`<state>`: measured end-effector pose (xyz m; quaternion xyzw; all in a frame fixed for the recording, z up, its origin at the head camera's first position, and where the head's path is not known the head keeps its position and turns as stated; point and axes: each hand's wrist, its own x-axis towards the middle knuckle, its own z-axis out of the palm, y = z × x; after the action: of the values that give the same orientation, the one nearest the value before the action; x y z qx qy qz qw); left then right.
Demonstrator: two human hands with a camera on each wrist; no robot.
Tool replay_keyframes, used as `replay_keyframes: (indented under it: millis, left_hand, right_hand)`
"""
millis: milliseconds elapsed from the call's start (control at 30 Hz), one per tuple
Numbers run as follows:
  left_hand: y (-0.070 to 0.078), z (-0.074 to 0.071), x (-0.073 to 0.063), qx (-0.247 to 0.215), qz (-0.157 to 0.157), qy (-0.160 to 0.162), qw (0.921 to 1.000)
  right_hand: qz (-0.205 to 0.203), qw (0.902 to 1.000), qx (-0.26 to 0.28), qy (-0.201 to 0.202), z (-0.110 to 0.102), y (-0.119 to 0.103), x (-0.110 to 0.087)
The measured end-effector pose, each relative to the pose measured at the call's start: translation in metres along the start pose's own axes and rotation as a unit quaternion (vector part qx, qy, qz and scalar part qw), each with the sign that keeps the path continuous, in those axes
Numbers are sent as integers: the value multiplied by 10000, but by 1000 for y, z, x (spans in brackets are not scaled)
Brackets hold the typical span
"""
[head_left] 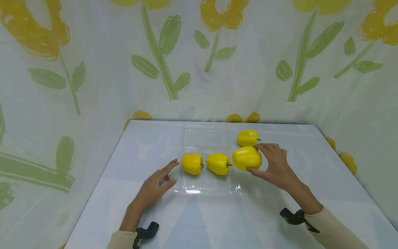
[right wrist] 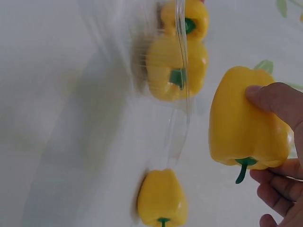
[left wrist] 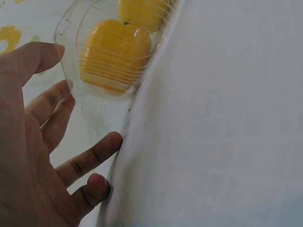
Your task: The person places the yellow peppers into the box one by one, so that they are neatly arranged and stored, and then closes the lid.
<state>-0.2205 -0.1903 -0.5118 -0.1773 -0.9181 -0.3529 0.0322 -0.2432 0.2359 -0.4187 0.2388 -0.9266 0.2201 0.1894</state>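
Observation:
In the head view my right hand (head_left: 276, 166) holds a yellow bell pepper (head_left: 247, 158) between thumb and fingers, raised by the right side of a clear plastic clamshell container (head_left: 199, 188). Its green stem (right wrist: 242, 174) points away from the container in the right wrist view. Two more yellow peppers lie inside, a left one (head_left: 191, 164) and a middle one (head_left: 218, 163). My left hand (head_left: 153, 188) rests by the container's left side, fingers extended. In the left wrist view the thumb (left wrist: 47, 56) and fingertips come right up to the clear rim (left wrist: 65, 71).
One more yellow pepper (head_left: 247, 138) lies on the table behind the held one, right of the container's open lid (head_left: 206, 136). The white table (head_left: 130, 211) ends at a flower-print curtain (head_left: 248, 79) at the back and sides.

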Motion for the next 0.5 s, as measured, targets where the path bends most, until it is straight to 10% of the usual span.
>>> replay_keyframes:
  millis: [500]
  left_hand:
    - [2,-1,0,2,-4,-9,10000]
  right_hand:
    - [-391,9992,51,109,8,-18,6]
